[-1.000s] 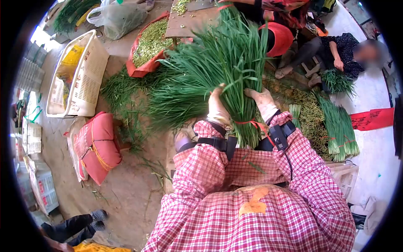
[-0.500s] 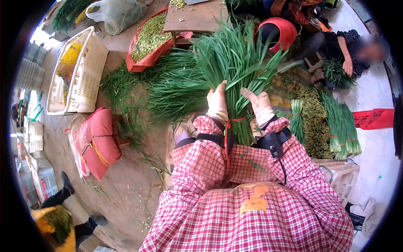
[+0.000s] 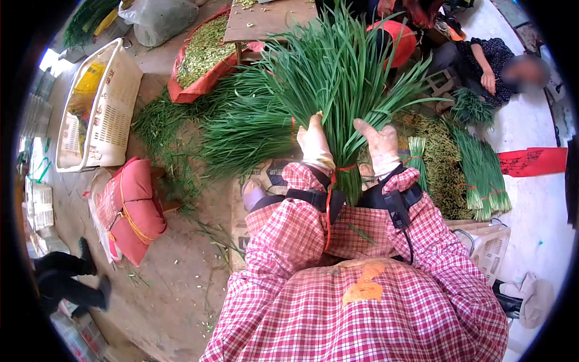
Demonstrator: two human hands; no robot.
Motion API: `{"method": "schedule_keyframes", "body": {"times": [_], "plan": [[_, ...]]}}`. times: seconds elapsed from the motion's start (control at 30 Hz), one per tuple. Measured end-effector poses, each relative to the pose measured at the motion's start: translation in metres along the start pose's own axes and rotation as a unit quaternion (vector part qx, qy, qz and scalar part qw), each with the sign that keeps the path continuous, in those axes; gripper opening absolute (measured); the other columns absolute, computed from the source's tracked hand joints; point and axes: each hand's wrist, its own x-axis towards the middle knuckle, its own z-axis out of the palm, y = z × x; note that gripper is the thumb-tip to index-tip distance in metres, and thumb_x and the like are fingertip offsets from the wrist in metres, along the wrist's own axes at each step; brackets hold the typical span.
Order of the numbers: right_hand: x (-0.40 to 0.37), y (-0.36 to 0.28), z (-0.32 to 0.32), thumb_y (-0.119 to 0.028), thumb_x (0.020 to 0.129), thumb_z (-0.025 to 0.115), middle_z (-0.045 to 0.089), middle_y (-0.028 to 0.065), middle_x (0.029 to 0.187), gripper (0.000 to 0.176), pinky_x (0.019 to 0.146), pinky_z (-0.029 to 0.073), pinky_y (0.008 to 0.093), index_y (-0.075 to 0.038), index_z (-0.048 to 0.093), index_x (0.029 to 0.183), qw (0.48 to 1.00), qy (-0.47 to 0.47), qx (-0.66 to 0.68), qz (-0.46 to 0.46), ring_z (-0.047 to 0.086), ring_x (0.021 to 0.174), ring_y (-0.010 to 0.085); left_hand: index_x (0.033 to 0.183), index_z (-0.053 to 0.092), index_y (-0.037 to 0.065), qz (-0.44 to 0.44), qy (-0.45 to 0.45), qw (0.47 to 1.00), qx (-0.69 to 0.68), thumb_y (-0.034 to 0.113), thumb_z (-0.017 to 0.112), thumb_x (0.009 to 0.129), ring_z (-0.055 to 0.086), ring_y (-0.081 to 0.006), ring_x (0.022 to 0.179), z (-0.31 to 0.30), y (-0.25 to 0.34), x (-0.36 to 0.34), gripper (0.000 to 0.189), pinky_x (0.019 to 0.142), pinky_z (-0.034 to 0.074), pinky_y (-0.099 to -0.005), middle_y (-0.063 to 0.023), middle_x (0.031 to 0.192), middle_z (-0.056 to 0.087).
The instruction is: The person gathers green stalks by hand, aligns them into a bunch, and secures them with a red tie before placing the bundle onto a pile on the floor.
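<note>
A large bundle of long green leaves (image 3: pixel 347 90) stands upright before me, its tops fanned out. A red tie (image 3: pixel 345 168) circles its lower part, with a loose end hanging down. My left hand (image 3: pixel 314 143), in a pale glove, grips the bundle's left side, its thumb up and its other fingers mostly hidden by the leaves. On the right side my right hand (image 3: pixel 382 146), also gloved, holds leaves between thumb and fingers. More loose leaves (image 3: pixel 247 130) lie just left of the bundle.
Left are a white crate (image 3: pixel 111 114), a red tied cushion (image 3: pixel 132 208) and a red sack of cuttings (image 3: pixel 208 57). A wooden table (image 3: pixel 265 23) stands ahead. Tied bundles (image 3: pixel 480 166) lie at right, below a seated person (image 3: pixel 491 69). Another person's legs (image 3: pixel 69 277) show lower left.
The bundle's leaves have spread wider, and both hands stay at its sides. The view has shifted slightly. At lower left, the walking person's legs have moved and the yellow bag is out of view.
</note>
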Motion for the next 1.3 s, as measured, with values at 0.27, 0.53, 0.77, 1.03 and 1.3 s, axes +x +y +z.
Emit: {"method": "schedule_keyframes", "body": {"times": [0.27, 0.53, 0.77, 1.03, 1.3], "plan": [[0.022, -0.028, -0.032, -0.024, 0.085, 0.075, 0.068, 0.0151, 0.118, 0.055, 0.096, 0.046, 0.0312, 0.004, 0.057, 0.129, 0.982, -0.083, -0.123, -0.114, 0.063, 0.108, 0.0223, 0.11, 0.064, -0.001, 0.02, 0.011, 1.0, -0.013, 0.01, 0.065, 0.088, 0.062, -0.0177, 0.081, 0.004, 0.013, -0.007, 0.025, 0.077, 0.05, -0.0304, -0.0062, 0.1, 0.069], [0.006, -0.116, -0.054, -0.014, 0.09, 0.068, 0.068, -0.0004, 0.089, 0.017, 0.073, 0.049, 0.023, 0.0, 0.069, 0.1, 0.972, -0.056, -0.105, -0.203, 0.06, 0.078, 0.0084, 0.113, 0.063, -0.005, 0.046, 0.01, 0.999, 0.025, 0.01, 0.067, 0.086, 0.064, -0.02, 0.086, -0.001, 0.0, 0.001, 0.03, 0.082, 0.049, -0.0316, -0.0093, 0.104, 0.07], [0.015, -0.158, 0.016, -0.05, 0.079, 0.074, 0.072, 0.009, 0.089, 0.052, 0.065, 0.056, 0.0319, -0.01, 0.07, 0.112, 0.811, -0.11, -0.482, -0.313, 0.071, 0.074, 0.0209, 0.116, 0.062, -0.007, 0.079, 0.024, 0.995, 0.052, 0.008, 0.068, 0.086, 0.064, -0.0221, 0.093, 0.007, 0.013, -0.01, 0.034, 0.089, 0.048, -0.0321, -0.012, 0.109, 0.07], [0.032, -0.129, 0.005, -0.027, 0.092, 0.061, 0.059, 0.0038, 0.068, 0.022, 0.051, 0.043, 0.0301, -0.006, 0.065, 0.088, 0.927, -0.279, -0.242, -0.067, 0.055, 0.055, 0.0142, 0.117, 0.06, -0.012, 0.101, 0.044, 0.988, 0.104, 0.012, 0.069, 0.086, 0.064, -0.0258, 0.096, 0.013, 0.019, -0.016, 0.04, 0.091, 0.048, -0.035, -0.0182, 0.112, 0.069], [0.049, -0.156, -0.109, -0.028, 0.08, 0.07, 0.072, 0.0138, 0.094, 0.031, 0.08, 0.054, 0.0392, -0.015, 0.072, 0.107, 0.588, -0.237, -0.737, -0.233, 0.069, 0.09, 0.0311, 0.121, 0.059, -0.009, 0.109, 0.03, 0.99, 0.087, 0.013, 0.068, 0.087, 0.064, -0.0265, 0.098, 0.016, 0.022, -0.021, 0.041, 0.093, 0.046, -0.0347, -0.0165, 0.114, 0.069]]}}
